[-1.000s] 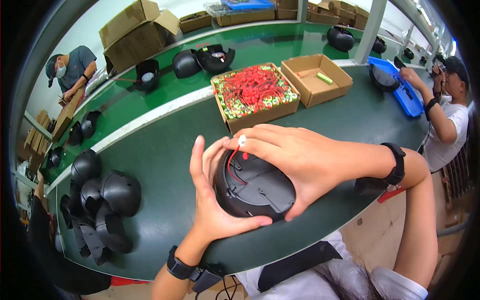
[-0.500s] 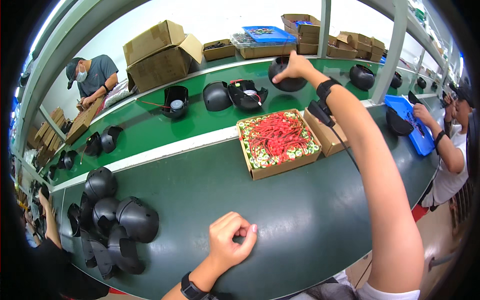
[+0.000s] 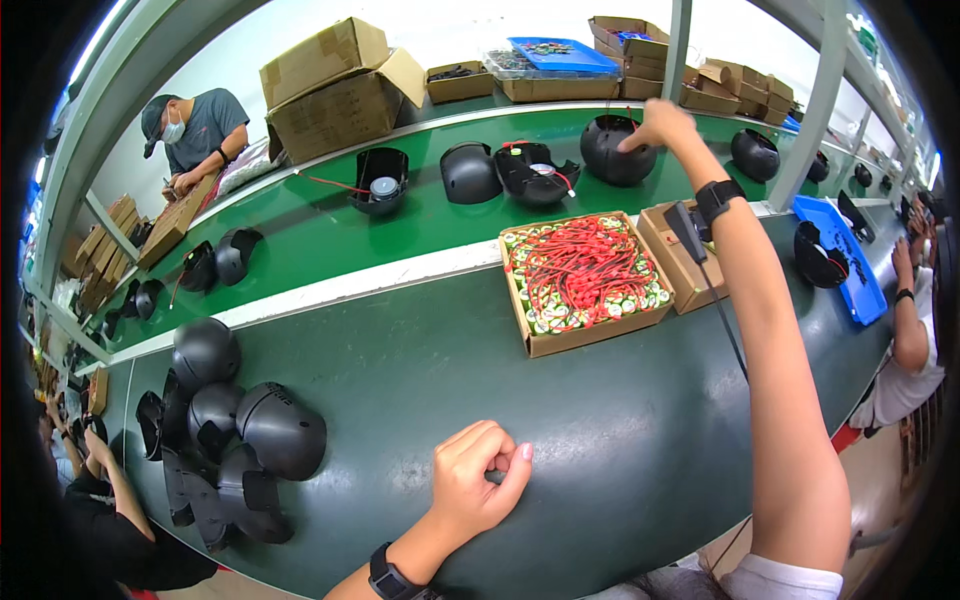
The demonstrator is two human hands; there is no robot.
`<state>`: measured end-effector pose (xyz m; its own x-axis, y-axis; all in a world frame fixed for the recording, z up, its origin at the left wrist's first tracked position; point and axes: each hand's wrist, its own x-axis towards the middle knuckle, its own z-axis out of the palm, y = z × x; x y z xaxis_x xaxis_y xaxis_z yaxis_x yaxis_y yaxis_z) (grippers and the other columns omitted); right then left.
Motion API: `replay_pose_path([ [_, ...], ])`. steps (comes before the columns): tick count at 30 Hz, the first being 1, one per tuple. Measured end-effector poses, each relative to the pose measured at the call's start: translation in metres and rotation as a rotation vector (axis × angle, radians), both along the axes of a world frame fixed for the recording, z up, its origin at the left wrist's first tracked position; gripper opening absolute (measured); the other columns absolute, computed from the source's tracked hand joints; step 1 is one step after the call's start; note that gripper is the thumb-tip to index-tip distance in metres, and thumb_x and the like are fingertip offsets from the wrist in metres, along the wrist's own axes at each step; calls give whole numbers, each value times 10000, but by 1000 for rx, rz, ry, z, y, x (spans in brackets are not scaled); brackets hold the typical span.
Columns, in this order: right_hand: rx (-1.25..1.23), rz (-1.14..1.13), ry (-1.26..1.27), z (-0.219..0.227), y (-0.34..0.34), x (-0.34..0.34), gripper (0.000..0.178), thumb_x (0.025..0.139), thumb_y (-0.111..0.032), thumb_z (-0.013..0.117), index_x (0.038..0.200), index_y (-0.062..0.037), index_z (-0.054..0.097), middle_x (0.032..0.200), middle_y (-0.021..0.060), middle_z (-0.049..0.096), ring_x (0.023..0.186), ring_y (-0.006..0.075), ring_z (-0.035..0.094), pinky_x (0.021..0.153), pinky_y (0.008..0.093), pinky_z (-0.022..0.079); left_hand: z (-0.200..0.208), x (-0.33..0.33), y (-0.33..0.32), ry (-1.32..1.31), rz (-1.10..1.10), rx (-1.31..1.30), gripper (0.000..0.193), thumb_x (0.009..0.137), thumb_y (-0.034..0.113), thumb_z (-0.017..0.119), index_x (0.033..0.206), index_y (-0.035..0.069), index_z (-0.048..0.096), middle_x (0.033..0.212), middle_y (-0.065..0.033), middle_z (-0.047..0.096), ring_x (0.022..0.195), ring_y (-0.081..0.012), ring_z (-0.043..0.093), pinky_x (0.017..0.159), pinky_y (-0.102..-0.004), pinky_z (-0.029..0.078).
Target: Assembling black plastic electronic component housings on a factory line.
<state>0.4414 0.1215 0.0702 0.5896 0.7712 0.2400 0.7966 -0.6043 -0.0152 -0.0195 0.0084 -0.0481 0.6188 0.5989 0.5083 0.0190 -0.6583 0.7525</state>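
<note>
At the far side, my right hand [image 3: 662, 125] is at the right edge of a round black shell [image 3: 610, 158] on the green belt. Its thumb lies against the shell, with the other fingers partly hidden behind. My left hand [image 3: 478, 478] rests in a loose fist above the dark green table, with nothing visible in it. Between the hands stands a cardboard box [image 3: 600, 338] packed with green-and-white battery cells [image 3: 545, 317] and red wires [image 3: 585, 270]. Left of the held shell are an opened black shell [image 3: 530, 185] with wires and a black half shell [image 3: 468, 172].
Several black shells [image 3: 283, 430] are heaped on the table's left. Another cardboard box [image 3: 690, 275] with a black cable stands beside the battery box. A blue tray [image 3: 865, 290] lies at right. Metal posts [image 3: 818, 110] rise by the belt. Co-workers sit at left, right and across.
My view has shifted slightly left. My right hand has drawn a little back toward me and right on the shell, which sits slightly nearer. My left hand keeps its fist.
</note>
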Motion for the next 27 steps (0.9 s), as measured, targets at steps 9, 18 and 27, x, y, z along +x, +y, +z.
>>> replay_pose_path([
  [9,-296,252,219,-26,62,-125,463,803,-396,683,955,42,697,761,165,694,665,280,682,642,391,559,-3,-1,2,-87,3,48,215,785,-19,619,633,17,472,559,-58,459,479,-150,419,458,-278,324],
  [18,234,322,1134,-2,27,-99,195,855,-205,702,894,-34,617,671,-11,581,518,69,517,435,240,429,-2,-8,7,-132,105,160,30,796,13,587,778,4,566,733,-93,552,635,-189,509,568,-294,409],
  [27,254,749,1419,-21,-148,-275,191,905,-302,663,956,-119,641,757,-106,571,599,-20,503,495,176,410,15,-12,1,-560,201,460,584,741,340,734,1198,16,567,1226,-212,523,1077,-333,485,886,-426,442],
])
